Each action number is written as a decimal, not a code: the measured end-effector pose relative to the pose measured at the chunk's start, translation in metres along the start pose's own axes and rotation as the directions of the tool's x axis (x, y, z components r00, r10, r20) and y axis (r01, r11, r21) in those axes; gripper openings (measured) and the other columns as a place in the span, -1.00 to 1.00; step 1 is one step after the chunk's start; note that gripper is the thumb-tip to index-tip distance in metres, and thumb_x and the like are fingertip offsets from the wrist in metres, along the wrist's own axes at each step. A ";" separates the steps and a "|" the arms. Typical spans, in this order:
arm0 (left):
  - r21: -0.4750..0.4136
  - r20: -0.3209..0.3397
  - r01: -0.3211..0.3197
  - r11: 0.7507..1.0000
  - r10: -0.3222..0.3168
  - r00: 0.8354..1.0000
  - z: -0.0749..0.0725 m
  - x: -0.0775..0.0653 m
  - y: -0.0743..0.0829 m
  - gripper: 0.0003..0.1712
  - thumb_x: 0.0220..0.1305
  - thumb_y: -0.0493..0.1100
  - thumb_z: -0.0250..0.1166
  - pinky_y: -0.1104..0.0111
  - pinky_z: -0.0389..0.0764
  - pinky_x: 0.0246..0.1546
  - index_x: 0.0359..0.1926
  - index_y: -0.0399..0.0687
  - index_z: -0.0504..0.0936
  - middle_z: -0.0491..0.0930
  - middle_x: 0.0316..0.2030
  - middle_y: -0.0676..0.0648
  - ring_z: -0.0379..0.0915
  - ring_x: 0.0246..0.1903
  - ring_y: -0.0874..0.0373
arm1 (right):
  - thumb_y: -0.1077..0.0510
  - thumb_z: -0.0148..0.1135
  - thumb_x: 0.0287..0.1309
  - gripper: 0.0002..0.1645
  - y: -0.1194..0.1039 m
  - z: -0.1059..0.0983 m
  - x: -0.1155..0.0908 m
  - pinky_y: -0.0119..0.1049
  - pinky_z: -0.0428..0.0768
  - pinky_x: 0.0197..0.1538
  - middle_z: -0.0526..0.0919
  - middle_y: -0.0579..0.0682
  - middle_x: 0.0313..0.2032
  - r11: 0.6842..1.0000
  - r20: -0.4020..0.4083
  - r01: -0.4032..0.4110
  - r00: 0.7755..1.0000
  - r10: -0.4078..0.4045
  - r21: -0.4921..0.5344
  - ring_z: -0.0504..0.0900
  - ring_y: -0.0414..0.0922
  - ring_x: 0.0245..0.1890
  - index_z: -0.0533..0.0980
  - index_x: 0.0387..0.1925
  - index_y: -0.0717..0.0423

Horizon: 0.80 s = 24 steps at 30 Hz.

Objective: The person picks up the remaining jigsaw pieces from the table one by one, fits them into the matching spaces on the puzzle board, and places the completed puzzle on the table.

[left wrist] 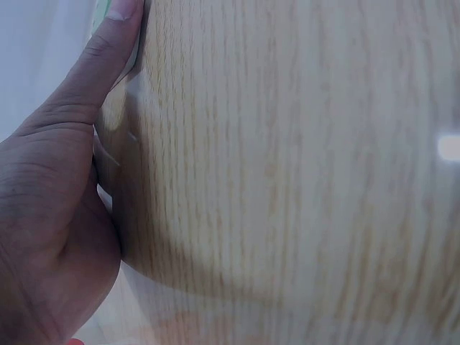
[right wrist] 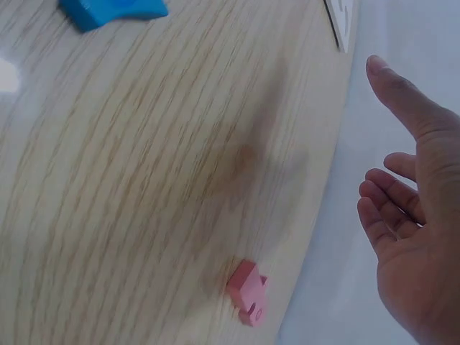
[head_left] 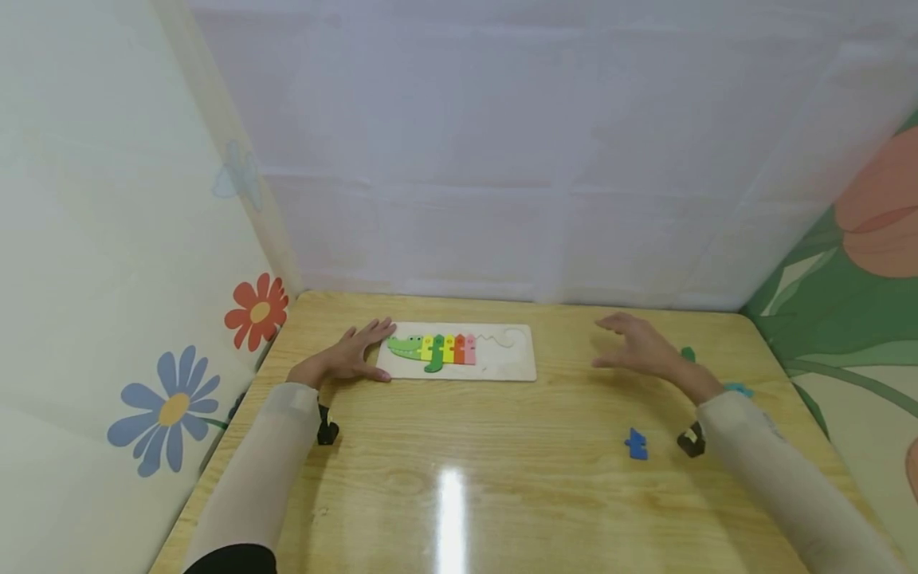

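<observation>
A: Specify the reference and the left-hand condition.
B: Clock positions are read in the head view, with 12 o'clock at the far edge of the wood-grain table (head_left: 402, 446). The bare left hand (head_left: 349, 353) is at 9 o'clock of the rectangular white puzzle board (head_left: 512, 363). Its digits are spread; thumb and forefinger touch the board's left end without curling round it.

A: Specify the board contents.
B: From 9 o'clock towards 3 o'clock: a flat green crocodile head (head_left: 405, 347), then upright segments in yellow, green with a leg, yellow, orange-red and pink. A wavy tail outline (head_left: 511, 341) occupies the 3 o'clock end.

A: Specify the right-hand condition.
B: The bare right hand (head_left: 634, 347) is raised above the table at 3 o'clock of the board, fingers relaxed, grasping nothing.

A: List the loose parts.
B: A notched blue piece (head_left: 636, 444) lies at 6 o'clock of that hand. A partly hidden green piece (head_left: 688, 353) is at 3 o'clock, and a partly covered teal piece (head_left: 739, 390) near 4 o'clock. A blocky pink piece (right wrist: 248, 293) appears at 6 o'clock in the right wrist view.
</observation>
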<state>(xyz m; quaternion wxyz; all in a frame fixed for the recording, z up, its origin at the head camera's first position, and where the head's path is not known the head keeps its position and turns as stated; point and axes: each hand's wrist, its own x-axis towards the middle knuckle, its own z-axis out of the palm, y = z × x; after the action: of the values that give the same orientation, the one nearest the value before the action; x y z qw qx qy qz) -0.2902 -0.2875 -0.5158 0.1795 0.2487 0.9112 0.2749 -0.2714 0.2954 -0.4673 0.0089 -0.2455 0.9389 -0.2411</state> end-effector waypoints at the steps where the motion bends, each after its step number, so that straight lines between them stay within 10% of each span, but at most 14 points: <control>1: -0.002 0.001 0.001 1.000 -0.001 1.000 0.000 0.000 0.000 0.32 0.24 0.21 0.55 -0.34 -0.45 0.54 0.70 -0.19 -0.05 -0.23 0.69 -0.33 -0.45 0.66 -0.35 | -0.09 0.68 0.04 0.01 0.001 -0.001 -0.002 0.32 0.51 0.33 0.52 0.48 0.31 1.000 0.000 -0.003 1.000 0.003 -0.006 0.53 0.42 0.28 0.48 0.34 0.45; 24: -0.001 -0.004 -0.004 1.000 0.004 1.000 0.000 0.000 0.000 0.32 0.23 0.22 0.55 -0.35 -0.44 0.54 0.70 -0.19 -0.04 -0.22 0.69 -0.33 -0.43 0.66 -0.36 | -0.12 0.69 0.04 0.05 0.029 -0.022 -0.025 0.33 0.57 0.22 0.49 0.50 0.31 0.998 -0.015 -0.067 0.998 0.066 -0.021 0.58 0.41 0.19 0.46 0.36 0.45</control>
<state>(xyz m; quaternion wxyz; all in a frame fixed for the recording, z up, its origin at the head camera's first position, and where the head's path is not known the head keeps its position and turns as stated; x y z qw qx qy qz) -0.2899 -0.2875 -0.5158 0.1774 0.2501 0.9109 0.2761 -0.2654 0.3388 -0.4637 0.0074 -0.2125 0.9491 -0.2323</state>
